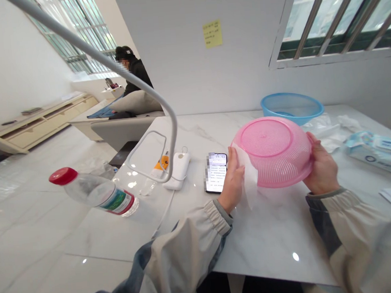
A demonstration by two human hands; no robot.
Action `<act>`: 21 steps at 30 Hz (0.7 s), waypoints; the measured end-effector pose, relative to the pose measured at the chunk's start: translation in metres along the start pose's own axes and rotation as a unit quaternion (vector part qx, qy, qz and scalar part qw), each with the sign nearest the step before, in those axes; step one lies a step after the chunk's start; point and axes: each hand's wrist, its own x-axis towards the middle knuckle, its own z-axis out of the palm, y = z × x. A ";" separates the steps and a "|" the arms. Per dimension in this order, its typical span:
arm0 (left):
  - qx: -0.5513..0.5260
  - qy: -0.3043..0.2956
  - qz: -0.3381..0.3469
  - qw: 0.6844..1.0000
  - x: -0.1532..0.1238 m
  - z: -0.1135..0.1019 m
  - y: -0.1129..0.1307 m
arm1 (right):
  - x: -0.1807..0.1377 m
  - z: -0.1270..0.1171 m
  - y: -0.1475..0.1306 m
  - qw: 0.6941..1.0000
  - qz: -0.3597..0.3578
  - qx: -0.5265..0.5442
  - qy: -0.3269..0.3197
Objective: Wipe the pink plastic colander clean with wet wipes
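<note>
Pink basket [273, 151] is held bottom-up, right of the frame's centre. The left hand [232, 180] has its fingers clamped on its left side with a white tissue [250, 174]; the right hand's [321, 167] fingers grip its right rim.

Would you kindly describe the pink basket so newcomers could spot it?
Above the white table, look between the left hand and right hand. They hold a round mesh basket, bottom up; its pink colour sets it apart from the blue basket behind.
</note>
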 end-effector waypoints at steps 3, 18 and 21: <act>-0.005 -0.004 -0.035 0.999 -0.001 0.001 0.008 | -0.001 0.003 0.000 1.000 0.013 -0.011 0.010; 0.046 -0.016 -0.091 0.995 0.001 0.005 0.020 | 0.012 -0.008 0.003 0.994 0.042 -0.052 0.083; 0.080 -0.034 -0.069 0.994 -0.001 0.005 0.017 | 0.013 -0.008 0.002 0.993 0.032 -0.053 0.098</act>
